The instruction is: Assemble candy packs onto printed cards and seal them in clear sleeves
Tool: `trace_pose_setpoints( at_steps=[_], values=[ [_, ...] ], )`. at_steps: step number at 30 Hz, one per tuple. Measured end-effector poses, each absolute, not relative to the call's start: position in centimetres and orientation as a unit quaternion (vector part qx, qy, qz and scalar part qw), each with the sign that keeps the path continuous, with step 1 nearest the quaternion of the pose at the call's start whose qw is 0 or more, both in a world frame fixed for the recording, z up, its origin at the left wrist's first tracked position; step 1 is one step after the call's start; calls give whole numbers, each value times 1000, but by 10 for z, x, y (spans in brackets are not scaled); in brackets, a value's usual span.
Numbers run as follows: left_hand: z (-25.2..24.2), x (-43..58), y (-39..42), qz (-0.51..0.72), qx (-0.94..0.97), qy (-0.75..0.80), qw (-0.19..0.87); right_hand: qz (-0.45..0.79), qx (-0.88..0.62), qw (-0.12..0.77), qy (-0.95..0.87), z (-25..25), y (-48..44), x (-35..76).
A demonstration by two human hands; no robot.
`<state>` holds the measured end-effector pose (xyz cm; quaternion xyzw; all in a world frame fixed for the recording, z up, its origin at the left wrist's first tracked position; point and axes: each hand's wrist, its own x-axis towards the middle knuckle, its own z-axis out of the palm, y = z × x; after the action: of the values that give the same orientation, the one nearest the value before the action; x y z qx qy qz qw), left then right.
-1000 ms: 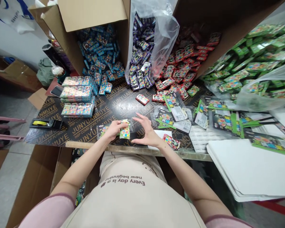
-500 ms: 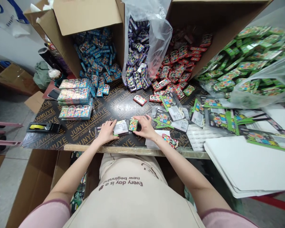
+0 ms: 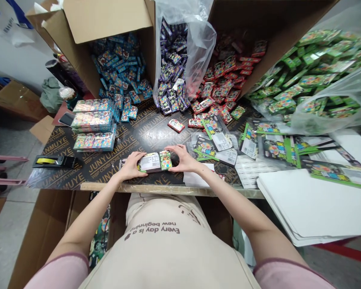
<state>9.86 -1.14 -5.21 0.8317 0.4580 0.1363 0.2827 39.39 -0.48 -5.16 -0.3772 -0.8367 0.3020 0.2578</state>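
My left hand (image 3: 131, 165) grips the left end of a flat pack with a white barcode label (image 3: 149, 161), lying near the table's front edge. My right hand (image 3: 184, 159) has thumb and fingers round a small green box (image 3: 165, 160) with colourful print. That box sits against the pack's right end, in line with it. Part of another printed piece shows left of my left hand. White paper (image 3: 195, 177) lies under my right wrist.
Blue boxes (image 3: 120, 60), purple boxes (image 3: 173, 84) and red boxes (image 3: 225, 80) spill from cartons and a bag behind. Green boxes (image 3: 313, 72) fill a plastic bag at right. Stacked wrapped packs (image 3: 93, 120), a tape dispenser (image 3: 54, 161) and white sheets (image 3: 315, 208) lie around.
My right hand has moved the small green box left, closing the gap to the labelled pack. My left hand has shifted slightly left with the pack.
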Motion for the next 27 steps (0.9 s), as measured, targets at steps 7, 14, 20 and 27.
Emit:
trace_pose_setpoints(
  at_steps=[7,14,20,27],
  values=[
    [-40,107,-14,129,859,455,198,242,-364,195,-878,-26,-9,389],
    [-17,100,-6,101,880,373,277,239,-317,196,-896,-1,-6,395],
    [-14,103,-12,169,867,366,293,169,-316,253,-899,10,-20,386],
    [-16,137,-18,352,746,510,242,415,-436,463,-651,5,-23,369]
  ],
)
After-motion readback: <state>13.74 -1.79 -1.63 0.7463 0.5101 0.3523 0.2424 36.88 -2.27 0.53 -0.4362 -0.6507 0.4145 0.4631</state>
